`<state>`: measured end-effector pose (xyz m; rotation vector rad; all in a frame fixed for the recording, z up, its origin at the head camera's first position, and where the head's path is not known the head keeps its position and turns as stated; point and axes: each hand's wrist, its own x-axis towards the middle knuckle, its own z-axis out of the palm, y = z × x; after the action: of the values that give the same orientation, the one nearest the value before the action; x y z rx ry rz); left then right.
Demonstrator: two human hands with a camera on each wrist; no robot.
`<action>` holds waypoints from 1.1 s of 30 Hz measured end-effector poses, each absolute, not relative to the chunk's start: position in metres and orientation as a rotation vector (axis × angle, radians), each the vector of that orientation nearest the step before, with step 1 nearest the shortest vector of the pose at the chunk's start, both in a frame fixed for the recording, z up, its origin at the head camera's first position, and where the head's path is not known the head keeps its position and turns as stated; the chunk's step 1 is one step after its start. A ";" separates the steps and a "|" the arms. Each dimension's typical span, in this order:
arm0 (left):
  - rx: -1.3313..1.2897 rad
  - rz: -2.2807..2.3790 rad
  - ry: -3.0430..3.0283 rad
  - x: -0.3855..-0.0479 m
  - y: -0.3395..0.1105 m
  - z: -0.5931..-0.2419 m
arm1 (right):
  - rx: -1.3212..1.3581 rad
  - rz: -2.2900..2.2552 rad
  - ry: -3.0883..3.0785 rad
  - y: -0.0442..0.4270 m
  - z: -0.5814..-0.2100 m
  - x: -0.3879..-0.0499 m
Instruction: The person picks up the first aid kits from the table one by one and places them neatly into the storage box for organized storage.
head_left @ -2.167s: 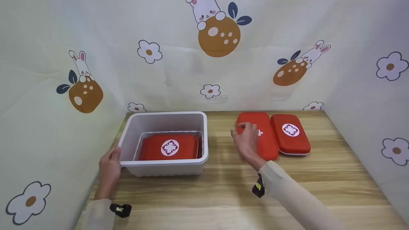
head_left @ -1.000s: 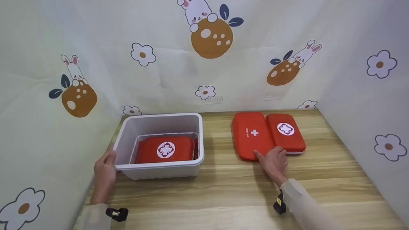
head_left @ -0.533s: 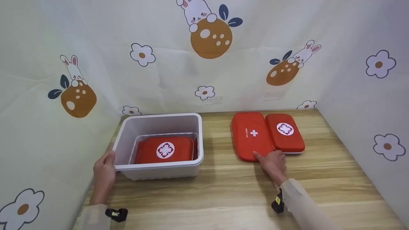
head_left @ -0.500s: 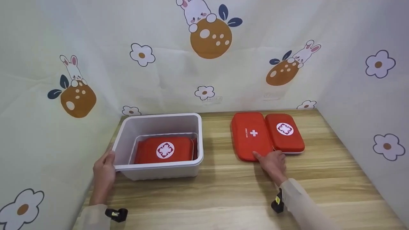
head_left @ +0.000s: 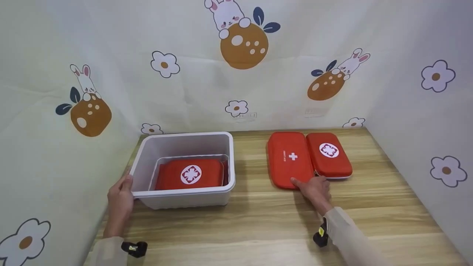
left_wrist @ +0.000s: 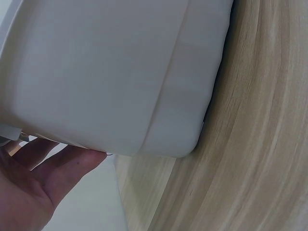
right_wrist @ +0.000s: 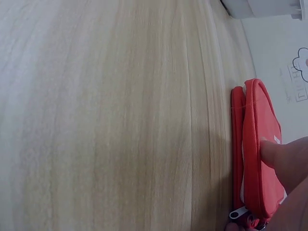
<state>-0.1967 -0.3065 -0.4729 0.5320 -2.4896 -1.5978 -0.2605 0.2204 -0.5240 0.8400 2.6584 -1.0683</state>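
Right hand (head_left: 316,189) moved to larger case (head_left: 290,168), 5 o'clock edge, pinching; left hand (head_left: 121,195) grips bin (head_left: 188,200); likely grasp step, next needs steadiness

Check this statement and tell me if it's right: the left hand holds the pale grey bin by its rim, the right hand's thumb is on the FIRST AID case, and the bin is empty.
Not quite: the bin is not empty. The head view shows a red case with a round white emblem lying inside it. The rest stands.
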 end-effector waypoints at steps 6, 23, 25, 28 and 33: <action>0.516 -1.559 -2.496 -0.197 -0.307 -0.472 | 0.871 -1.163 2.596 0.220 -0.520 -0.262; 0.532 -1.556 -2.501 -0.196 -0.307 -0.472 | 0.801 -1.749 2.415 0.222 -0.517 -0.262; 0.521 -1.545 -2.500 -0.195 -0.307 -0.472 | 0.805 -1.901 2.323 0.220 -0.518 -0.261; 0.511 -1.546 -2.502 -0.195 -0.307 -0.473 | 0.817 -2.079 2.134 0.217 -0.518 -0.260; 0.509 -1.555 -2.498 -0.196 -0.307 -0.473 | 0.849 -2.242 1.891 0.214 -0.514 -0.260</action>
<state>-0.1962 -0.3068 -0.4729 0.5095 -2.4985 -1.5547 -0.2596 0.2136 -0.5143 0.8493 1.8907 -2.2418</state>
